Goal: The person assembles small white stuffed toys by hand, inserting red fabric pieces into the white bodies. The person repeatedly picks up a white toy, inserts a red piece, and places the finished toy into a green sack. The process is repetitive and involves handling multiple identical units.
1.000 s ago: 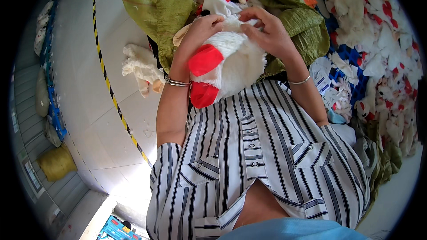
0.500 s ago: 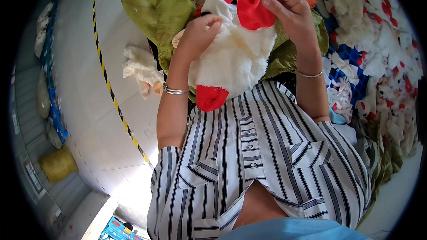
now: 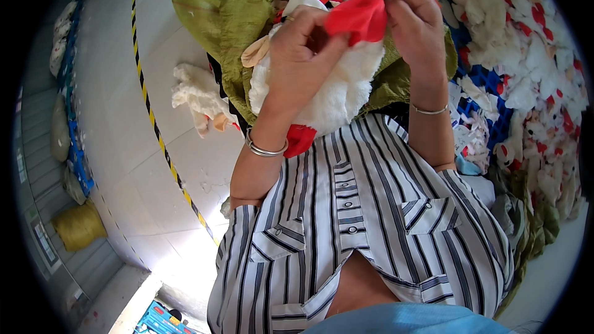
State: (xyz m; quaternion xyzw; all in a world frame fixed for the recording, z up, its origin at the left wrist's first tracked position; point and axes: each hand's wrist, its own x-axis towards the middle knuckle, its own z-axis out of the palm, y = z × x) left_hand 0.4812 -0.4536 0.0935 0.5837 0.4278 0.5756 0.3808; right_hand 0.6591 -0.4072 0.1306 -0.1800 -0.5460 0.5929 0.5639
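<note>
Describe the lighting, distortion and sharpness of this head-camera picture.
Head view: bright, even daylight, with glare on the pale floor; fisheye bends the yellow-black floor stripe and blackens the corners; the left hand, right hand and white-and-red plush toy are fairly sharp, the rim softer.

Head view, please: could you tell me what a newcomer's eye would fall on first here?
First, the white plush toy with red parts, held up at top centre between the left hand and the right hand, which pinch its red fabric piece. Behind it lies a green sack. A heap of similar white-and-red plush pieces spreads along the right, and a yellow-black striped line crosses the pale floor at left.
</note>
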